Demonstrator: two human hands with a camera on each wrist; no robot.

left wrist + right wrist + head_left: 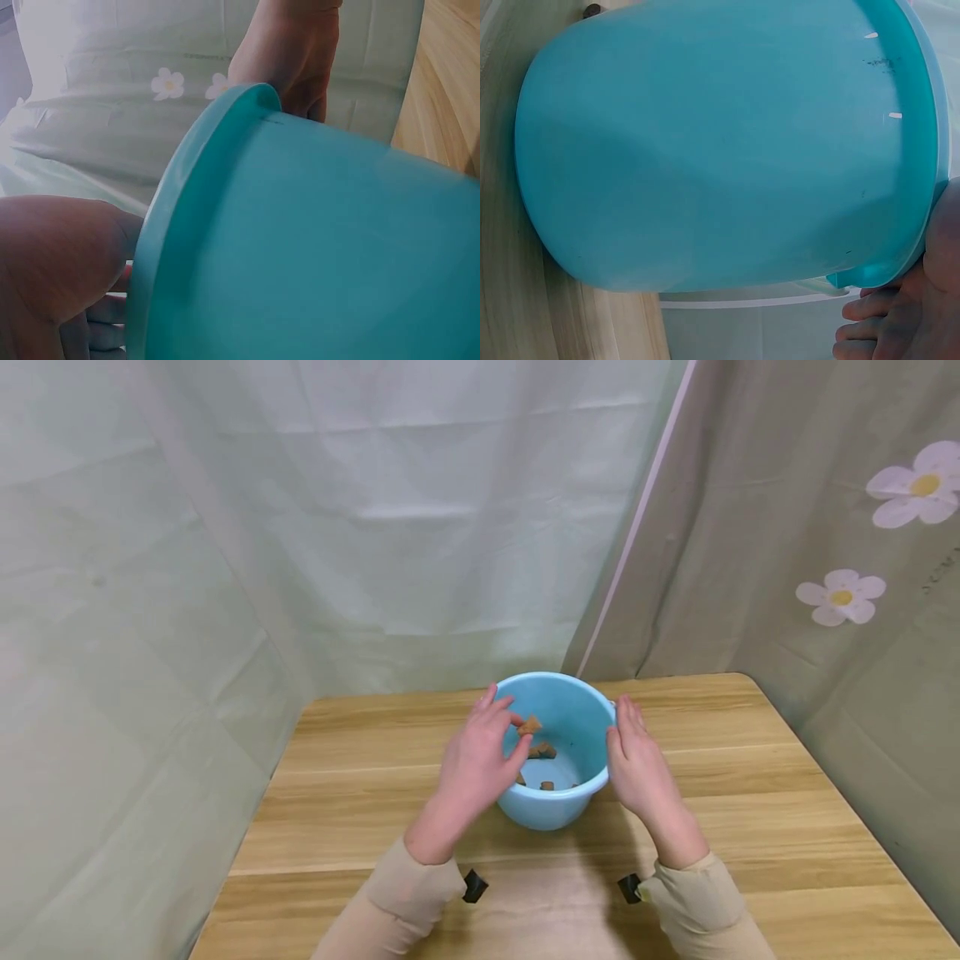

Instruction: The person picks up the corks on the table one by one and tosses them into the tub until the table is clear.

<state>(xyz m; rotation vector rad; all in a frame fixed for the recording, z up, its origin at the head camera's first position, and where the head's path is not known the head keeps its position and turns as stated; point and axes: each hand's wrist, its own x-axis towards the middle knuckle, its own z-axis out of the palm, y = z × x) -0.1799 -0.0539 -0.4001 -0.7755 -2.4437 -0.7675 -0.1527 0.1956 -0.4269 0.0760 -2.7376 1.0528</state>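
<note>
A light blue plastic bucket (pixel 543 814) stands on the table, with several small brown chunks (pixel 543 750) on its bottom. Above its left part, my left hand (pixel 476 756) pinches one brown chunk (pixel 530 725) between thumb and fingers. The left wrist view has that hand beside the rim, the chunk hidden behind the bucket's wall. My right hand (pixel 641 764) rests against the right side of the rim, its fingers fairly straight. From the right wrist, the fingers (pixel 862 330) show by the rim, and the bucket's wall fills most of the view.
The wood-grain table (pixel 360 810) extends on both sides of the bucket. Pale curtains (pixel 450 527) hang behind and at the left, and a grey-brown one with white flowers (pixel 840 597) at the right. A small dark round object (pixel 592 10) shows past the bucket.
</note>
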